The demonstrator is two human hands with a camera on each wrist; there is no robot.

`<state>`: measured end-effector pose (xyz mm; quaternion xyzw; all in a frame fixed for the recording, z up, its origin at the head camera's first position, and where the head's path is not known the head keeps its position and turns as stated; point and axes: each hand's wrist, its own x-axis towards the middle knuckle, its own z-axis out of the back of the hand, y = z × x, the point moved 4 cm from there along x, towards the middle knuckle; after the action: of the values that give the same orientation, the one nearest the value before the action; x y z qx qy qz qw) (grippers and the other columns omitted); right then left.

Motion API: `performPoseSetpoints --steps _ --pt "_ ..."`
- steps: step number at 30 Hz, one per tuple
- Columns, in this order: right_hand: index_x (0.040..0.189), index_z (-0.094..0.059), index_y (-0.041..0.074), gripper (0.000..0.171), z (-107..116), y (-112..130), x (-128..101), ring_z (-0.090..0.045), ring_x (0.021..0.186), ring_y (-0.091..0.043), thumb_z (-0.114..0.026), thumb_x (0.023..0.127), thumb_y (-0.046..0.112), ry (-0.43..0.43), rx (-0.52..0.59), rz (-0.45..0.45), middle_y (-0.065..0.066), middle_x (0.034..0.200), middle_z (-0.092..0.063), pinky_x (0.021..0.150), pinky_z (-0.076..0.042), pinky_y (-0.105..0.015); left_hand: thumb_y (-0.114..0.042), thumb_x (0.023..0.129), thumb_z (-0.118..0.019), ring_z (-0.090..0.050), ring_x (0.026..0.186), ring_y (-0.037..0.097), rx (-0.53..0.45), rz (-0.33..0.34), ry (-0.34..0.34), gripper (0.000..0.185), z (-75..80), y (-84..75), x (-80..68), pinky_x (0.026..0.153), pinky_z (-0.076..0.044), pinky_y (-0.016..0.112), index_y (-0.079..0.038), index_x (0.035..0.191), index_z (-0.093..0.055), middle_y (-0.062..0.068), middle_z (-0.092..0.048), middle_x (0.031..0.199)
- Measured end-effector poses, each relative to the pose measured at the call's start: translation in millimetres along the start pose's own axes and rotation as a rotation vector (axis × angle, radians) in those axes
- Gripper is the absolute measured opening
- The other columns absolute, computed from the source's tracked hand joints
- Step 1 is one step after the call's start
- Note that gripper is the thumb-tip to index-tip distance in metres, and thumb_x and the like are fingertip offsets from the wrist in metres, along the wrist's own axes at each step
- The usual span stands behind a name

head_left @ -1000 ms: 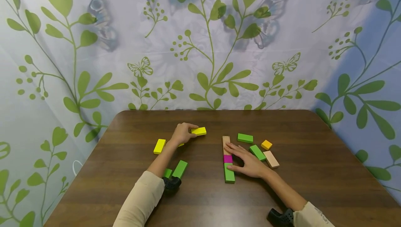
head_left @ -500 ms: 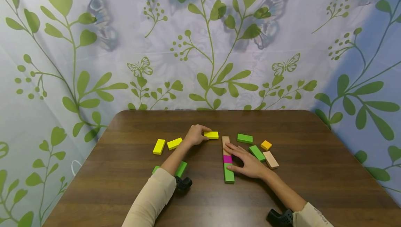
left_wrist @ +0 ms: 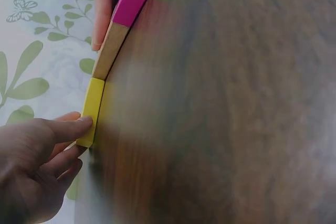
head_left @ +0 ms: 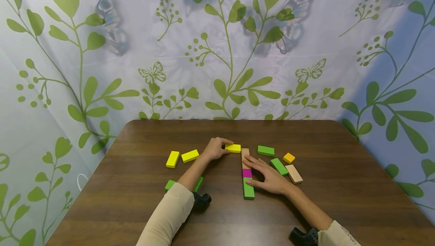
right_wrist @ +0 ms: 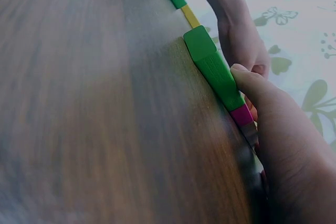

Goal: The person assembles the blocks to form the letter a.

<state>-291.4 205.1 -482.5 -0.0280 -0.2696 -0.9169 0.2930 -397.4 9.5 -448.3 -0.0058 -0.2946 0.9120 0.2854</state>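
In the head view my left hand [head_left: 215, 149] pinches a yellow block [head_left: 233, 148] between thumb and fingers at its left end. The block's right end meets the far end of a straight row on the table. That row runs toward me: a natural wood block [head_left: 245, 155], a magenta block [head_left: 247, 173], then a green block [head_left: 249, 190]. My right hand [head_left: 270, 177] rests along the row's right side with fingers extended. Its fingers touch the wood block and its thumb [right_wrist: 245, 77] touches the green block, as the right wrist view shows.
Two yellow blocks [head_left: 190, 156] lie left of my left hand, and green blocks [head_left: 170, 185] are partly hidden by the left forearm. To the right lie two green blocks [head_left: 266, 150], an orange block [head_left: 289, 158] and a pale wood block [head_left: 293, 174]. A patterned curtain [head_left: 217, 49] hangs behind the table.
My left hand has carried the yellow block rightward from between the loose yellow blocks and the row, up to the row's far end. My right hand has stayed in place.
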Motion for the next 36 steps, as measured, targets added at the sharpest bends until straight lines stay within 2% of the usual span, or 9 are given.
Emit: performPoseSetpoints --steps 16,25,30,36 --pt "0.141 -0.03 0.028 0.067 0 1 0 -0.021 0.133 -0.034 -0.052 0.083 0.054 -0.001 -0.004 -0.007 0.004 0.148 -0.021 0.099 -0.025 -0.058 -0.018 0.085 -0.063 -0.053 0.11 0.02 -0.018 -0.031 -0.015 0.034 -1.2 -1.2 -3.7 0.091 -0.044 0.034 -0.013 0.118 -0.061 0.003 -0.061 0.116" --pt "0.141 -0.029 0.028 0.068 0 1 0 -0.02 0.133 -0.035 -0.052 0.083 0.054 0.004 0.002 -0.008 0.005 0.148 -0.02 0.099 -0.024 -0.059 -0.023 0.084 -0.063 -0.052 0.112 0.019 -0.036 -0.017 -0.01 0.039 1.3 3.3 -3.6 0.092 -0.043 0.034 -0.013 0.121 -0.059 0.003 -0.059 0.119" --pt "0.141 -0.028 0.028 0.068 0 1 0 -0.02 0.133 -0.035 -0.053 0.083 0.054 0.001 0.009 -0.007 0.003 0.148 -0.02 0.098 -0.025 -0.059 -0.026 0.082 -0.065 -0.053 0.111 0.02 -0.119 0.019 -0.057 0.043 18.7 9.5 -11.2 0.09 -0.045 0.035 -0.011 0.122 -0.058 0.003 -0.058 0.12" --pt "0.141 -0.029 0.027 0.068 1 1 0 -0.021 0.133 -0.034 -0.053 0.083 0.053 -0.006 -0.003 0.004 0.002 0.148 -0.021 0.099 -0.025 -0.058 -0.032 0.081 -0.066 -0.054 0.108 0.019 -0.218 0.086 -0.134 0.043 56.7 25.3 -38.8 0.087 -0.046 0.035 -0.014 0.119 -0.06 0.001 -0.059 0.12"
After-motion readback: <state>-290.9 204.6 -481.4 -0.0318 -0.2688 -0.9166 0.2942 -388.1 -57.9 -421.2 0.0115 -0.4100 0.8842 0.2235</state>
